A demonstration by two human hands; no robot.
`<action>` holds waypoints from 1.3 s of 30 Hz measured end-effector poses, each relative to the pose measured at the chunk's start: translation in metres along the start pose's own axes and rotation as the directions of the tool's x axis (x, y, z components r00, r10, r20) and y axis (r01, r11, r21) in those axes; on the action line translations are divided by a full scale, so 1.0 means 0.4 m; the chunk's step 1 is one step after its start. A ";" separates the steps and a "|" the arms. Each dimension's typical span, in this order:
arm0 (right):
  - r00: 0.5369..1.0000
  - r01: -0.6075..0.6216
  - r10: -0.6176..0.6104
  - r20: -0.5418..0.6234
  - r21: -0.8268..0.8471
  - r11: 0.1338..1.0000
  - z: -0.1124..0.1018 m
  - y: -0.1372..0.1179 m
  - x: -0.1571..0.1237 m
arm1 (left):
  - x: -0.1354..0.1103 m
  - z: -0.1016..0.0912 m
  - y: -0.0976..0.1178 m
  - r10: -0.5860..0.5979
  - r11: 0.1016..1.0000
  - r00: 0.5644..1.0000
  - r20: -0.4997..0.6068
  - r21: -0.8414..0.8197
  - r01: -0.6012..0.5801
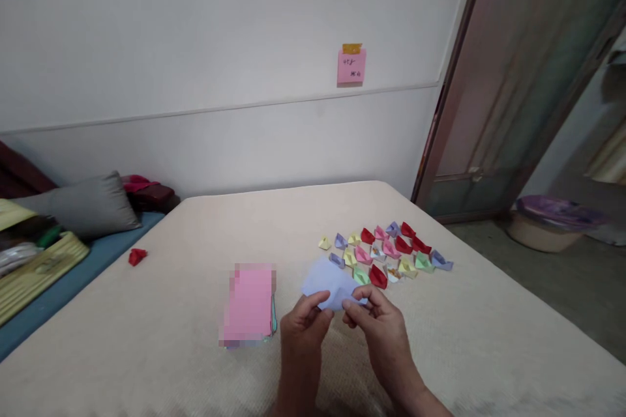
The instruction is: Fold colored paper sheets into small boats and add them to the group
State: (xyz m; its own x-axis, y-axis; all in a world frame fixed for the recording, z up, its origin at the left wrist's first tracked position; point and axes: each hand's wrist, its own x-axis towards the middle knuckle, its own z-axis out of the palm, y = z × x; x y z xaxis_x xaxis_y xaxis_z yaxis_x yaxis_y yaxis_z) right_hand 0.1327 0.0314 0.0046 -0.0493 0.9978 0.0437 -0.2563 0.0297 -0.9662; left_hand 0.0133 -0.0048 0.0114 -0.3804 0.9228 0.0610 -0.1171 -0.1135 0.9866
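A lavender sheet of paper (328,279) is held up above the pale bedspread-like cover, its far edge tilted away from me. My left hand (304,326) pinches its near left edge between thumb and fingers. At the near right corner, my right hand (379,322) grips the same paper, thumb on top. Just beyond my hands lie several small folded paper boats (376,275) in red, pink, yellow, green and lavender, set in rough rows. Left of my hands rests a stack of paper (249,303) with a pink sheet on top, partly pixelated.
One red folded paper piece (137,256) lies apart on the left of the cream surface (195,234). A grey pillow (92,205) and bags stand at far left. A pink note (351,66) is taped to the wall. A lidded tub (548,228) sits by the door.
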 end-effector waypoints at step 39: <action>0.994 -0.083 0.085 0.071 -0.028 0.996 0.021 -0.007 -0.004 | -0.011 0.014 0.011 -0.228 0.942 0.973 -0.048 -0.263 0.208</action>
State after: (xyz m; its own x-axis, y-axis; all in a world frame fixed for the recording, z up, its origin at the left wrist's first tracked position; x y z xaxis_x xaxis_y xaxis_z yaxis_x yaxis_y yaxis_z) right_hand 0.1252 0.0294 0.0094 -0.1390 0.9901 -0.0209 -0.2237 -0.0520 -0.9733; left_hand 0.0197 -0.0072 0.0164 -0.3869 0.9058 -0.1727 -0.4304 -0.0118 0.9025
